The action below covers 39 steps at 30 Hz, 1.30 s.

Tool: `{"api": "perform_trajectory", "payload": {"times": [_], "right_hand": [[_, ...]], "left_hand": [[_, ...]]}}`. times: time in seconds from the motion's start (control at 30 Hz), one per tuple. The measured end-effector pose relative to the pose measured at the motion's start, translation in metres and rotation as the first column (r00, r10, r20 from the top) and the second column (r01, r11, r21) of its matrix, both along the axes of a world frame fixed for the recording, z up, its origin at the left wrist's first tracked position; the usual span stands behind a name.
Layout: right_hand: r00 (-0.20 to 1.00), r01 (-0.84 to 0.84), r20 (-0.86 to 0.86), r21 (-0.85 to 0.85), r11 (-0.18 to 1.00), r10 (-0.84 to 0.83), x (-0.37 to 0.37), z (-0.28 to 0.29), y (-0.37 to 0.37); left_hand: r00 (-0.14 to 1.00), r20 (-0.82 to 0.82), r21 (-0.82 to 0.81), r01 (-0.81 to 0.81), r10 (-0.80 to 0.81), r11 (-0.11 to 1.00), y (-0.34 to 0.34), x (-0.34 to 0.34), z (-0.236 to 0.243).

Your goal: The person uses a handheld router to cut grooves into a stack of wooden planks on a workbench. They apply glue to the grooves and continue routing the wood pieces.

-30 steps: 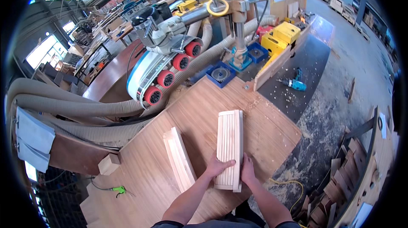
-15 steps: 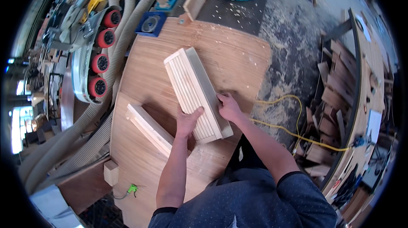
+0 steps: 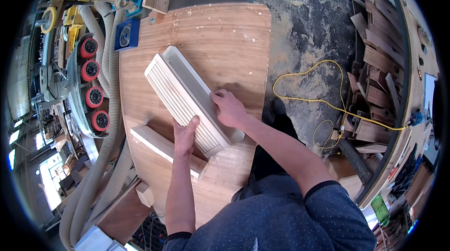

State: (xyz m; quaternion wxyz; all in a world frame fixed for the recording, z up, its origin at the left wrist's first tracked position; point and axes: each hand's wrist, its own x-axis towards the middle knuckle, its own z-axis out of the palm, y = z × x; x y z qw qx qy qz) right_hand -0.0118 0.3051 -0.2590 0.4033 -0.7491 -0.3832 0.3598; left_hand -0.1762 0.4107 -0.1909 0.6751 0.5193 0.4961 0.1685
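A long pale wooden piece with parallel grooves along its face (image 3: 176, 99) is held tilted over the wooden tabletop (image 3: 220, 40). My left hand (image 3: 185, 134) grips its near left edge, thumb lying on the grooved face. On the other side, my right hand (image 3: 228, 107) has its fingers curled at the piece's channel-like side; whether they pinch the edge or only touch it is hard to tell. Left of the grooved piece, and partly behind my left forearm, a second pale wooden piece (image 3: 157, 144) lies on the tabletop.
Ribbed hoses (image 3: 112, 124) and a machine with red wheels (image 3: 94, 97) run along the left. A saw blade in a blue tray (image 3: 125, 35) sits at the far left corner. A yellow cord (image 3: 307, 100) crosses the dusty floor at right, near stacked wood offcuts (image 3: 379, 59).
The grooved piece has tipped to show more of its channel side. My right hand has shifted onto that side. The whole view has swung, moving the table leftward and upward.
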Motion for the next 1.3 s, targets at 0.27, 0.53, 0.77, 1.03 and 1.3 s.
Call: {"api": "perform_trajectory", "payload": {"times": [0.27, 0.53, 0.77, 1.03, 1.3], "right_hand": [[0.997, -0.029, -0.075, 0.004, 1.000, 0.029, 0.009, 0.001, 0.003], [0.979, -0.004, -0.204, 0.055, 0.998, 0.016, -0.003, 0.023, 0.034], [0.994, -0.042, -0.103, -0.013, 0.999, 0.041, -0.004, 0.039, 0.041], [0.969, -0.168, -0.172, 0.060, 0.984, 0.176, 0.016, 0.045, 0.055], [0.942, -0.236, -0.262, -0.078, 0.969, 0.208, 0.027, 0.029, 0.061]], "left_hand": [[1.000, -0.001, -0.048, -0.014, 0.014, 0.999, 0.000, 0.009, 0.007], [0.996, 0.043, -0.019, -0.083, 0.084, 0.996, -0.001, 0.009, 0.005], [0.990, -0.036, -0.018, -0.139, 0.138, 0.990, 0.000, 0.011, 0.008], [0.976, -0.043, -0.030, -0.217, 0.215, 0.976, -0.005, 0.013, 0.003], [0.951, -0.033, -0.031, -0.307, 0.306, 0.951, -0.012, 0.020, 0.007]]}}
